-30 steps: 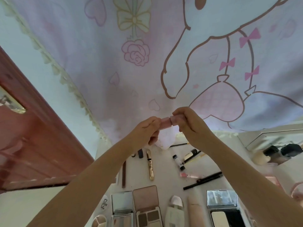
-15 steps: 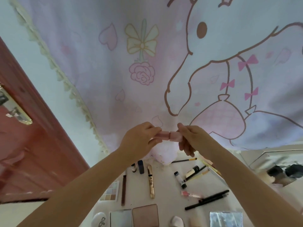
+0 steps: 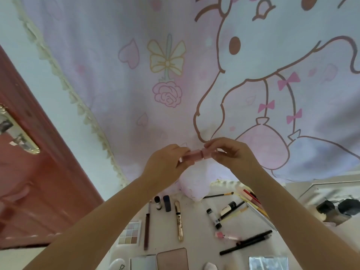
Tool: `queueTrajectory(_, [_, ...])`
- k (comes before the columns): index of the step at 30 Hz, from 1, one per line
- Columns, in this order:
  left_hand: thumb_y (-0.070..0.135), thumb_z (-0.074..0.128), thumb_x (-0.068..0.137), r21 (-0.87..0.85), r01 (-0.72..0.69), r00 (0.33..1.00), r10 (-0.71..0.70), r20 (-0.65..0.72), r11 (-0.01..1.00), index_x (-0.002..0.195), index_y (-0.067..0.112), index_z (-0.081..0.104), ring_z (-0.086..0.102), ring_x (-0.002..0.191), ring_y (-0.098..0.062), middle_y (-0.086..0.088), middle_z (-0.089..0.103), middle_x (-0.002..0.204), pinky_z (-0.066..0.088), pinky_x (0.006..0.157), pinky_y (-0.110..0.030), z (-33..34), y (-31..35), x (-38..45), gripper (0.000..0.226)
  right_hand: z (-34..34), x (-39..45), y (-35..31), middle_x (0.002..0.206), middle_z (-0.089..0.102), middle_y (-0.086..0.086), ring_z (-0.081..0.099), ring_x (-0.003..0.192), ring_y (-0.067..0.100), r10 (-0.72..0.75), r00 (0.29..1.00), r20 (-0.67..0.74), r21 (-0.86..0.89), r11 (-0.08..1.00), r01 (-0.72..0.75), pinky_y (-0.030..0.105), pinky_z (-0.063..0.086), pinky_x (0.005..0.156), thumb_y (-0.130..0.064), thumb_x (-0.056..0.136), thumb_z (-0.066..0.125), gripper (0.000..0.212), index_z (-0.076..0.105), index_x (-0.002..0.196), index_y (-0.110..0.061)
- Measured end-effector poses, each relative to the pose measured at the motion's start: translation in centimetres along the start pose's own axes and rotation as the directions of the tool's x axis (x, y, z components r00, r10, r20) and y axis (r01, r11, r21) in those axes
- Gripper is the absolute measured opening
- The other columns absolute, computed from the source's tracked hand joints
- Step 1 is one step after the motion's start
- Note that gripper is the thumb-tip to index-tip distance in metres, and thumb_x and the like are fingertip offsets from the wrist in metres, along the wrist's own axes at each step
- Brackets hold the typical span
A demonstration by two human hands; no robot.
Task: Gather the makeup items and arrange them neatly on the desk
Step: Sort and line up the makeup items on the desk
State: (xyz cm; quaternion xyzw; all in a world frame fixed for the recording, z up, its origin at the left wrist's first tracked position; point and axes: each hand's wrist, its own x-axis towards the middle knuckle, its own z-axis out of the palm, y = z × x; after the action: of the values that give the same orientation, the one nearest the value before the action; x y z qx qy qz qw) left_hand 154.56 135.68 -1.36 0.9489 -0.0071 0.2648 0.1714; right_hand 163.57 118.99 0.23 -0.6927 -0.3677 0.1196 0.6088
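Note:
A small pink lipstick tube [image 3: 196, 155] is held up in front of the curtain, above the desk. My left hand [image 3: 165, 164] pinches its left end and my right hand [image 3: 231, 154] pinches its right end, where a cap-like section sits. Below on the white desk [image 3: 196, 227] lie a gold mascara tube [image 3: 179, 221], a pastel eyeshadow palette [image 3: 130, 233], a dark brown pencil [image 3: 147, 228], two small bottles [image 3: 163, 203], a white tube with a black cap [image 3: 213, 218], a small pink lip product [image 3: 226, 235] and two black pencils [image 3: 246, 243].
A pink and lilac cartoon curtain [image 3: 175, 84] hangs behind the desk. A red-brown door [image 3: 29, 182] with a metal handle stands at left. A mirror [image 3: 331, 203] leans at right. Compacts [image 3: 172, 259] and a mirrored case [image 3: 267, 263] lie along the bottom edge.
The view has tilted upward, so the desk items have slid toward the bottom edge. Both hands keep hold of the pink tube, which now sits lower in the frame.

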Motion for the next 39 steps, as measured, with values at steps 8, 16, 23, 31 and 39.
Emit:
queueTrajectory(8, [0.027, 0.061, 0.086, 0.052, -0.062, 0.998, 0.064, -0.030, 0.997, 0.108, 0.010, 0.066, 0.060, 0.073, -0.021, -0.006, 0.067, 0.090, 0.051, 0.065, -0.031, -0.6, 0.4, 1.1, 0.028, -0.4, 1.7, -1.4, 0.041, 0.054, -0.005, 0.042, 0.033, 0.008, 0.305, 0.952, -0.015, -0.213, 0.929, -0.302, 0.017, 0.037, 0.044, -0.039, 0.096, 0.036, 0.049, 0.056, 0.061, -0.012])
queueTrajectory(16, [0.030, 0.057, 0.088, 0.097, -0.075, 0.996, 0.080, -0.043, 0.992, 0.105, 0.012, 0.066, 0.054, 0.070, -0.017, -0.005, 0.064, 0.085, 0.044, 0.061, -0.027, -1.9, 0.1, 2.4, 0.026, -1.1, 1.9, -1.2, 0.089, 0.064, -0.002, 0.062, 0.064, 0.002, 0.033, 0.999, -0.041, -0.030, 0.999, -0.034, 0.014, 0.052, 0.063, -0.004, 0.087, 0.056, 0.024, 0.062, 0.085, -0.027])
queueTrajectory(23, [0.020, 0.082, 0.064, 0.212, -0.241, 0.967, 0.253, -0.031, 0.947, 0.084, 0.006, 0.071, 0.061, 0.053, -0.020, -0.006, 0.067, 0.068, 0.052, 0.042, -0.028, -2.3, 0.4, 2.1, 0.027, -0.7, 1.9, -1.1, 0.041, 0.056, -0.004, 0.040, 0.031, 0.007, 0.318, 0.948, 0.031, -0.207, 0.930, -0.305, 0.015, 0.033, 0.037, -0.036, 0.095, 0.041, 0.036, 0.057, 0.068, -0.017])
queueTrajectory(31, [0.026, 0.066, 0.080, 0.092, -0.117, 0.993, 0.116, 0.016, 0.989, 0.091, 0.009, 0.070, 0.054, 0.055, -0.015, -0.004, 0.065, 0.069, 0.046, 0.049, -0.025, -2.1, 0.0, 1.7, 0.020, -1.0, 1.4, -0.4, 0.090, 0.062, 0.001, 0.064, 0.079, 0.015, 0.093, 0.992, 0.085, 0.086, 0.991, -0.101, 0.028, 0.057, 0.069, -0.016, 0.087, 0.057, 0.009, 0.056, 0.092, -0.023])
queueTrajectory(39, [0.028, 0.065, 0.073, 0.131, -0.167, 0.985, 0.172, -0.025, 0.977, 0.084, 0.008, 0.071, 0.058, 0.047, -0.017, -0.004, 0.065, 0.063, 0.051, 0.040, -0.028, -2.5, -0.2, 2.0, 0.023, -1.0, 2.3, -0.3, 0.066, 0.064, -0.012, 0.059, 0.059, 0.003, 0.092, 0.990, 0.104, -0.089, 0.993, -0.083, 0.017, 0.050, 0.064, -0.009, 0.090, 0.053, 0.018, 0.061, 0.083, -0.024])
